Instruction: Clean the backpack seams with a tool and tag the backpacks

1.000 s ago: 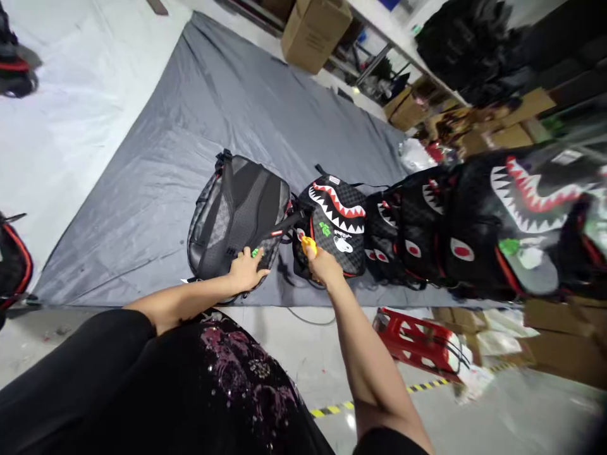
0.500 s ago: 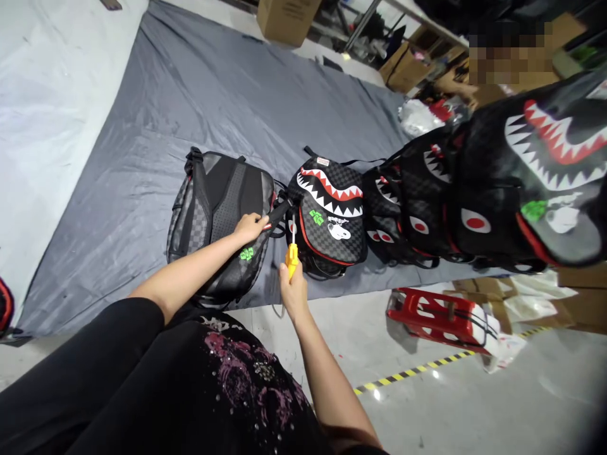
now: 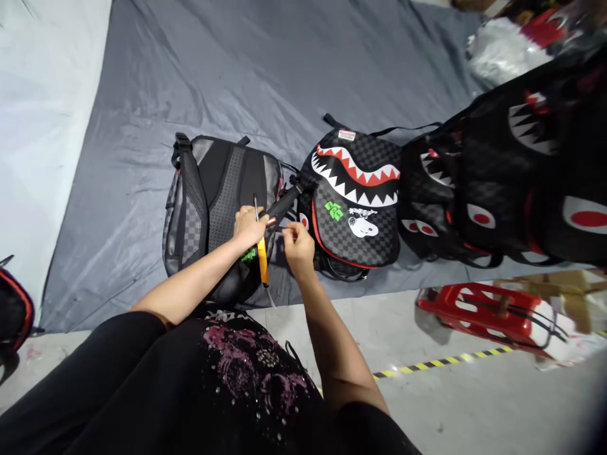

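Left hand (image 3: 247, 226) around yellow tool (image 3: 261, 254)

floor: grey concrete (image 3: 474, 411) | grey sheet (image 3: 265, 69) | yellow-black tape (image 3: 441, 362) | red stool (image 3: 488, 314)

Both bare forearms reach forward and converge. The left hand (image 3: 249, 226) is knuckles-up, with its fingers curled closed in a grip. The right hand (image 3: 298, 248), just beside it, has thumb and fingertips pinched together. The 2 hands do not touch.
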Tool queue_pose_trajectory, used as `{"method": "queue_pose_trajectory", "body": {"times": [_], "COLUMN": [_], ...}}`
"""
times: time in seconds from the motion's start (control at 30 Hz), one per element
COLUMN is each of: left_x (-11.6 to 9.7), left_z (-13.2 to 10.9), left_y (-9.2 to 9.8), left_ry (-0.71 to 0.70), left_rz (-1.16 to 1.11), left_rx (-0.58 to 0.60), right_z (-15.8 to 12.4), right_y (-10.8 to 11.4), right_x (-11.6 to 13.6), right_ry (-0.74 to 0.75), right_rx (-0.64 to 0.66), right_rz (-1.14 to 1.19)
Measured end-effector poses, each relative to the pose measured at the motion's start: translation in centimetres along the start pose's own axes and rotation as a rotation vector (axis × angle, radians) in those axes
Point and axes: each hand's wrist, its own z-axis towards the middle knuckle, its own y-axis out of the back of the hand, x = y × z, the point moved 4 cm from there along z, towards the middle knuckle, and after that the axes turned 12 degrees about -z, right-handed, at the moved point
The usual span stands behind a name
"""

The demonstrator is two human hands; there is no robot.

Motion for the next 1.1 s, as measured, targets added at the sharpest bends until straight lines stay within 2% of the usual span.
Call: {"method": "queue_pose_trajectory", "body": {"times": [0.1,0.17,0.3,0.47,0.53,0.7,0.93,1.1], "left_x": [-0.4,-0.3,0.1,0.4,0.5,1.0,1.0,0.9], "left_z": [1.1,1.9,3.5,5.1,5.4,5.5,5.3,5.2], "left_y": [-0.3,-0.5,-1.3,-2.7,-3.0,-3.1,-2.8,-2.7], "left_ry": [0.035,0.084,0.121,0.148,0.16,0.186,0.208,0.232], "left_rz": [0.055,0.024,-0.025,-0.081,-0.098,-0.144,-0.191,-0.218], "left_rx": [0.046,0.093,0.166,0.22,0.227,0.232,0.23,0.226], "right_z": [3.5,4.6,4.9,4.6,4.6,4.3,4.3,5.2], "right_y": [-1.0,-2.3,-4.3,-4.7,-4.4,-3.6,-4.0,-3.9], "right_x": [-0.9,-1.1,-1.4,-2.0,-1.8,-1.1,-0.7,-1.4], "right_ry": [-0.049,-0.093,-0.161,-0.254,-0.23,-0.107,0.021,0.066], "right_rx": [-0.04,-0.039,-0.032,0.005,0.006,-0.082,-0.23,-0.187], "right_rz": [0.111,0.205,0.312,0.395,0.366,0.281,0.165,-0.017]}}
